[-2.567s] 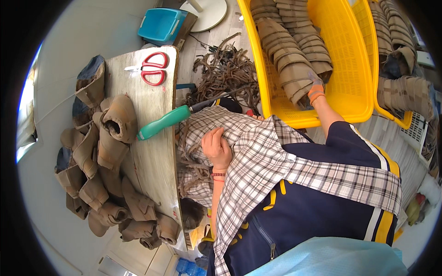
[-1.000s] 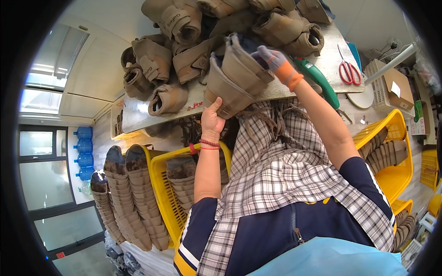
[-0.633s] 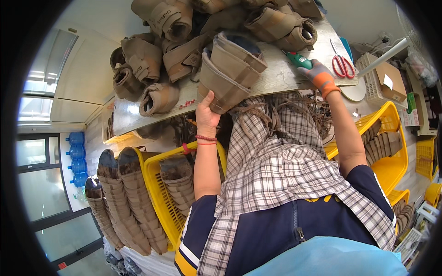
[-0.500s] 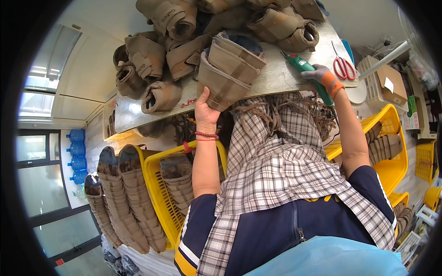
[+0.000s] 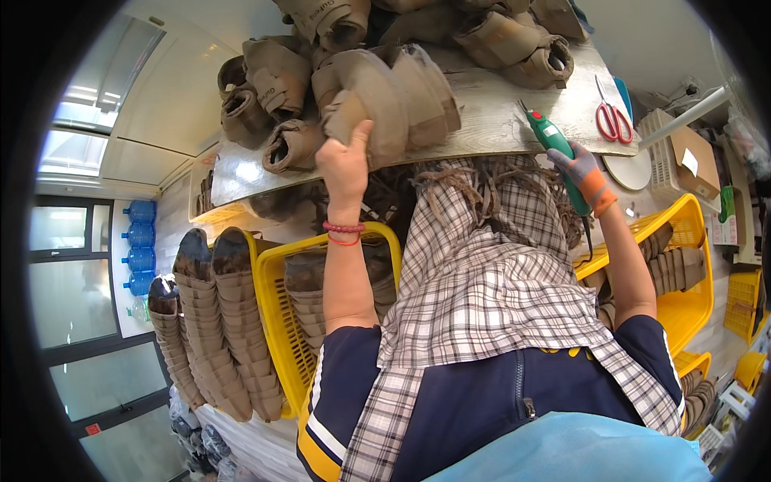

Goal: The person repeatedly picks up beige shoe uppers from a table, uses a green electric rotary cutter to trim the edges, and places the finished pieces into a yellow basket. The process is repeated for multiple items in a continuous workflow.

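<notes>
My left hand point(image 5: 345, 169) is closed on a tan fabric shoe upper point(image 5: 373, 108), thumb along its near side. That upper is smeared by motion, held at the table's near edge. Right beside it a fuzzy-edged tan stack of uppers point(image 5: 430, 96) appears; whether my fingers hold it too is hidden. In my right hand point(image 5: 585, 173), gloved in grey and orange, is a green corded electric tool point(image 5: 558, 140). Its thin dark tip points away over the table point(image 5: 490, 112). Red-handled scissors point(image 5: 612, 120) lie right of the tool.
Rolled tan uppers point(image 5: 277, 76) are heaped along the table's far and left parts. Yellow baskets point(image 5: 269, 321) holding nested uppers flank me on both sides. Tall stacks of uppers point(image 5: 241, 329) stand at the left. Blue water bottles point(image 5: 140, 245) are by the wall.
My left hand has moved left and slightly away with the upper, which has tilted from the nested stack's earlier pose. My right hand has drawn the green tool nearer to me.
</notes>
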`<action>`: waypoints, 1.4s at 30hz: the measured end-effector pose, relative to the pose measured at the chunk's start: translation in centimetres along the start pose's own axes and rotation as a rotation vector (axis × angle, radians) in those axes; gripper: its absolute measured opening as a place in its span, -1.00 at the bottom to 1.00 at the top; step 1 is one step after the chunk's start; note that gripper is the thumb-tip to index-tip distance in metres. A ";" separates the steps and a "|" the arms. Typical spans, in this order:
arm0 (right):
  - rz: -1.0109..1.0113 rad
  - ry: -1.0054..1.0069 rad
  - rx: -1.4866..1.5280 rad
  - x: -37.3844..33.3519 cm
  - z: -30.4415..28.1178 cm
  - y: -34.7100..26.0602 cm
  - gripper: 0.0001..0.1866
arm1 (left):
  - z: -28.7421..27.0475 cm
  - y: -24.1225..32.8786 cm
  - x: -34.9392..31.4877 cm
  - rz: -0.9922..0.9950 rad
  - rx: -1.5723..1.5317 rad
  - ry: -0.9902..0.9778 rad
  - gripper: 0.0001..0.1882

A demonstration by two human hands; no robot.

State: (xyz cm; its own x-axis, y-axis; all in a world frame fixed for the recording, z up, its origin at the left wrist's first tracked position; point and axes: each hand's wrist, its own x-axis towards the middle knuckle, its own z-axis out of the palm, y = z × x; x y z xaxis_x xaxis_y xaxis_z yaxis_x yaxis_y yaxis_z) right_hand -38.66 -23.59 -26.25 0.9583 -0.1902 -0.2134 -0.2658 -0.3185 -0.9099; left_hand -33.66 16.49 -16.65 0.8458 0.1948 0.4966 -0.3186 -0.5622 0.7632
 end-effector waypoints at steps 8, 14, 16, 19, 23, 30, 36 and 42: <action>-0.095 0.058 -0.001 -3.2 0.3 -1.3 -0.47 | -11.4 -2.6 3.8 -0.365 -1.027 0.280 -0.57; -0.610 0.152 -0.221 -6.7 1.3 -5.6 -0.43 | -17.3 -2.3 4.3 -0.420 -1.602 0.092 -0.68; -0.788 0.183 -0.160 -7.6 1.6 -6.8 -0.38 | -15.4 -1.3 4.1 -0.507 -1.803 -0.287 -0.72; -0.979 0.260 -0.352 -8.3 1.1 -7.9 -0.34 | -10.3 0.5 3.0 -0.690 -1.902 -0.382 -0.71; -1.059 0.320 -0.559 -9.1 -0.1 -7.7 -0.27 | -5.1 0.0 2.1 -0.898 -1.979 -0.490 -0.70; -1.043 0.367 -0.664 -9.0 -1.9 -5.4 -0.25 | -0.3 0.2 1.2 -1.010 -1.960 -0.510 -0.70; -1.021 0.316 -0.610 -9.1 -2.1 -5.1 -0.24 | 1.2 -0.4 1.1 -1.056 -1.993 -0.625 -0.69; -1.075 0.276 -0.593 -8.8 -2.1 -5.2 -0.23 | 2.7 -0.5 1.0 -1.110 -1.989 -0.659 -0.69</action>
State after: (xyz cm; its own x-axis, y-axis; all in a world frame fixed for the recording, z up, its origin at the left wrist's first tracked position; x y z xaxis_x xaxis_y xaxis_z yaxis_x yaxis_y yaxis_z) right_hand -45.93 -22.26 -18.92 0.6842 0.2596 0.6815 0.5594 -0.7863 -0.2622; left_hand -31.46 14.78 -17.66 0.7632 -0.6435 -0.0583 0.6461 0.7606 0.0634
